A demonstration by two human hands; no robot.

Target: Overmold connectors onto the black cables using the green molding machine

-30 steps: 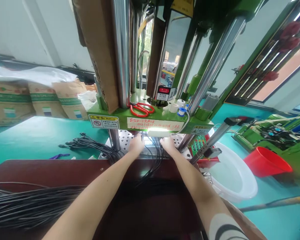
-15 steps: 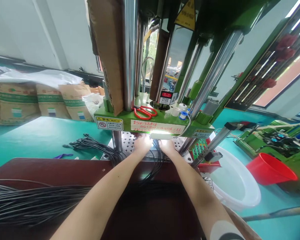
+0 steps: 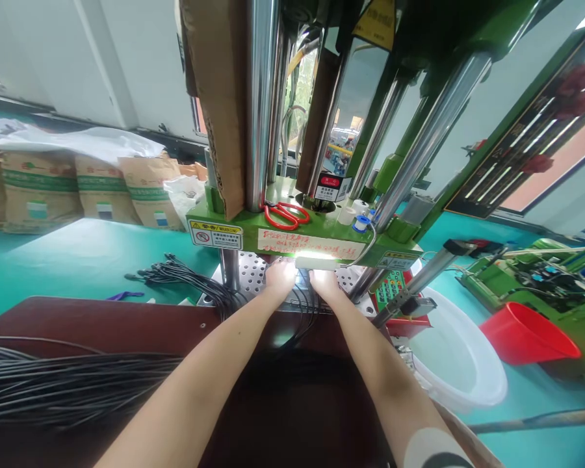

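Both hands reach in under the green press plate [image 3: 292, 231], lit by a bright white lamp bar [image 3: 316, 263]. My left hand [image 3: 280, 276] is over the perforated metal bed [image 3: 252, 272], at the left of a metal mould area. Just right of it, across a small gap, is my right hand [image 3: 324, 283]. Black cables [image 3: 302, 315] run out between the hands and droop over the front edge. Glare and the plate hide the fingertips of both hands, so their grip does not show.
Red-handled scissors [image 3: 286, 216] and small spools [image 3: 361, 223] lie on the press plate. A bundle of black cables [image 3: 185, 276] rests left of the bed, and more cables [image 3: 78, 387] lie on the brown table [image 3: 127, 318]. A white tub [image 3: 468, 351] and red bucket [image 3: 529, 335] stand at right.
The view has shifted slightly, so the upper scene sits a little further right. Both hands stay at nearly the same place under the plate, and the cables between them have moved slightly.
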